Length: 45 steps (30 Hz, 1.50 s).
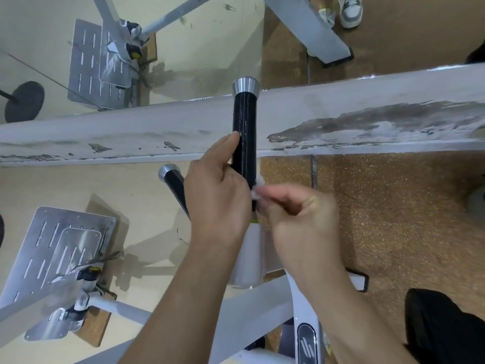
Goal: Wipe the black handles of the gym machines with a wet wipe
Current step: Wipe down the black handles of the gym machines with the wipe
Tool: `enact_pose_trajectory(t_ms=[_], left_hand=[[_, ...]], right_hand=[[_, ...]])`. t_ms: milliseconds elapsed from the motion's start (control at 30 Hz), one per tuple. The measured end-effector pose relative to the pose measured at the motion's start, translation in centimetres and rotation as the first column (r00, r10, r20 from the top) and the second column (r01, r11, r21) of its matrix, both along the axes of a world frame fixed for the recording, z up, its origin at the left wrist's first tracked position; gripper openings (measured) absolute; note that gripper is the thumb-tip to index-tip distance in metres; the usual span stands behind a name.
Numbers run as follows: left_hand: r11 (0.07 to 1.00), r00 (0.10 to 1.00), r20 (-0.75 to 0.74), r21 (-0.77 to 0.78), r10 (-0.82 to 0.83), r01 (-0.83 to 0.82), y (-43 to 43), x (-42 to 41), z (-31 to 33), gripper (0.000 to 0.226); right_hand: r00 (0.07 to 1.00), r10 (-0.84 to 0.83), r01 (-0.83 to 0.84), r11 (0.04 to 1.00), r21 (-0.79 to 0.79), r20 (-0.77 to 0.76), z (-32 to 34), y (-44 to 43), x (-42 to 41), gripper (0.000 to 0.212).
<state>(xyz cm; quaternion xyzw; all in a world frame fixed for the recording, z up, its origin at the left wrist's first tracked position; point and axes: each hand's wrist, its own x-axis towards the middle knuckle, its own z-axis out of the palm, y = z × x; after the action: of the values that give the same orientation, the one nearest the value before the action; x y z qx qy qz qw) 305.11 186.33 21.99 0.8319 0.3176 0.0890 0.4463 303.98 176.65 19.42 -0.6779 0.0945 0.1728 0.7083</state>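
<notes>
A black handle (244,122) with a silver end cap stands upright in the middle of the head view, crossing a grey machine beam (367,122). My left hand (217,195) grips the handle's lower part, thumb lying up along its left side. My right hand (301,222) pinches a small white wet wipe (257,190) against the handle's lower right side; most of the wipe is hidden by my fingers. A second black handle (177,189) with a silver cap slants away to the left, partly behind my left hand.
The beam's paint is worn and flaking at the right. Perforated metal footplates lie at lower left (60,258) and upper left (91,64). Another person's sneaker (350,10) stands at the top right on the speckled brown floor. A black weight disc (25,101) sits far left.
</notes>
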Motion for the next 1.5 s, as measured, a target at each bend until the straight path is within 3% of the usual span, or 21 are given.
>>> enact_pose_trajectory(t_ms=[67,233,400,567,700,800,867,1033,1167,1300,1400,1500], left_hand=[[0.999,0.999,-0.021,-0.008,0.032,-0.032,0.0,0.0,-0.1,0.068],[0.999,0.999,-0.011,-0.012,0.036,-0.036,-0.2,0.0,0.3,0.067],[0.999,0.999,-0.029,0.012,0.045,-0.045,-0.2,0.0,0.6,0.066],[0.999,0.999,0.002,-0.009,0.041,-0.041,-0.1,0.0,0.3,0.068],[0.999,0.999,0.019,0.007,0.04,-0.04,0.2,-0.1,0.0,0.066],[0.999,0.999,0.021,-0.011,0.049,-0.049,0.2,0.0,-0.2,0.065],[0.998,0.998,0.036,-0.017,0.057,-0.056,0.2,-0.2,0.0,0.063],[0.998,0.996,0.059,0.005,0.061,-0.061,0.2,-0.3,0.1,0.055],[0.996,0.993,0.071,-0.016,0.093,-0.092,0.0,-0.7,0.6,0.047],[0.972,0.967,0.12,-0.1,0.224,-0.213,0.0,-1.7,1.5,0.043],[0.956,0.966,0.1,-0.2,0.24,-0.216,-0.8,-3.6,2.3,0.039],[0.99,0.988,0.125,-0.12,0.088,-0.073,-1.8,-6.3,2.8,0.032]], right_hand=[[0.999,0.045,-0.045,0.999,-0.009,0.0,0.2,-0.7,-0.5,0.029],[0.995,-0.093,0.093,0.996,-0.014,0.031,-0.7,1.3,1.7,0.028],[0.976,0.213,-0.209,0.976,-0.067,0.055,0.8,-1.7,-0.3,0.029],[0.997,0.017,-0.012,0.998,-0.065,0.078,0.3,0.0,1.5,0.03],[0.979,0.197,-0.194,0.979,-0.056,0.053,1.2,-2.2,-1.3,0.03],[1.0,0.014,-0.014,0.999,0.051,0.007,0.8,-0.6,1.0,0.031],[0.999,-0.034,0.034,0.999,0.031,0.012,1.0,0.5,1.1,0.028],[0.976,0.184,-0.173,0.98,-0.101,0.117,1.5,-1.6,-1.0,0.022],[0.992,0.029,-0.015,0.993,-0.117,0.12,0.6,0.6,0.7,0.027],[0.987,-0.132,0.136,0.99,0.037,-0.089,0.1,1.5,0.6,0.018],[0.974,-0.13,0.127,0.991,-0.028,-0.183,0.0,1.6,1.4,0.016],[0.983,-0.136,0.116,0.98,-0.164,-0.12,0.8,0.6,1.7,0.016]])
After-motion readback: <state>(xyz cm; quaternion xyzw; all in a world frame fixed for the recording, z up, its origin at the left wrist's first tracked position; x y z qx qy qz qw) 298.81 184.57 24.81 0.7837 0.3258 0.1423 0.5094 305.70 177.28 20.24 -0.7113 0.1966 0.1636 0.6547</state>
